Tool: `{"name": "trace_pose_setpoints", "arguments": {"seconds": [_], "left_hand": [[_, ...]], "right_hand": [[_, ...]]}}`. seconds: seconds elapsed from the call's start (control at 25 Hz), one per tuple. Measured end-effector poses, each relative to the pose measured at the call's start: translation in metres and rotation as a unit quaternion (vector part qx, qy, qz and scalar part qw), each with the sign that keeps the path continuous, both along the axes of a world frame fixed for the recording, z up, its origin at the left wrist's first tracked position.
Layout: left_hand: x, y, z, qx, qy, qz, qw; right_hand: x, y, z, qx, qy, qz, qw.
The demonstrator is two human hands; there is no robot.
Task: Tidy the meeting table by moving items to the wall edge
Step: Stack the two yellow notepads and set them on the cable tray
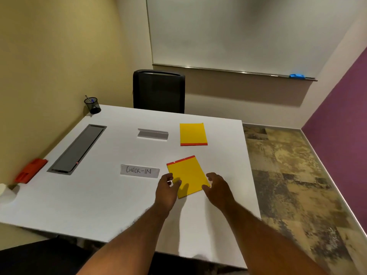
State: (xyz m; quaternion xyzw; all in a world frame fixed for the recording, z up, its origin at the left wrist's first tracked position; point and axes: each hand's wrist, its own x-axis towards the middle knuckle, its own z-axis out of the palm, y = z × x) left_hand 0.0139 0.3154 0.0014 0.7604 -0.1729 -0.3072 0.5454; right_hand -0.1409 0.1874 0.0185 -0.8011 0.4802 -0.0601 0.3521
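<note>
The near pad (187, 175) lies flat on the table (99, 199), long axis running far-left, between the left hand (166, 190) and right hand (217, 188), both loosely curled open at its near edges, grasping nothing yet.

A black chair (158, 91) stands at the table's far edge, tucked against it. Behind the chair a whiteboard (248, 32) fills the far wall, with a narrow ledge (234, 72) along its bottom. A blue eraser (297, 76) lies near the right end of that ledge. The left wall (49, 52) is yellow-beige; the right wall (341, 108) is purple. To the right of the table the floor (294, 175) shows mottled brown and grey tiles, edged by a pale skirting (329, 175) under the purple wall.
</note>
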Motion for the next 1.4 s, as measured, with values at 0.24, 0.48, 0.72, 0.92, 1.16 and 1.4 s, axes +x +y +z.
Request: {"name": "trace_pose_setpoints", "arguments": {"seconds": [0.24, 0.48, 0.72, 0.92, 1.16, 1.4], "left_hand": [[-0.018, -0.042, -0.025, 0.014, 0.012, 0.066, 0.998], [-0.055, -0.091, -0.033, 0.055, 0.011, 0.195, 0.979], [-0.068, -0.118, -0.031, 0.082, -0.005, 0.273, 0.959], [-0.048, -0.120, -0.038, 0.128, 0.000, 0.252, 0.959], [-0.012, -0.128, -0.066, 0.176, 0.004, 0.172, 0.969], [0.007, -0.147, -0.098, 0.275, 0.023, 0.142, 0.951]], "right_hand": [[0.003, -0.065, -0.031, 0.020, 0.005, 0.036, 0.999], [0.017, -0.178, -0.049, 0.076, 0.032, 0.199, 0.977], [0.042, -0.225, -0.057, 0.122, 0.055, 0.262, 0.956], [0.063, -0.217, -0.067, 0.136, 0.058, 0.283, 0.948], [0.068, -0.216, -0.088, 0.141, 0.060, 0.253, 0.955], [0.090, -0.236, -0.126, 0.179, 0.089, 0.265, 0.943]]}}
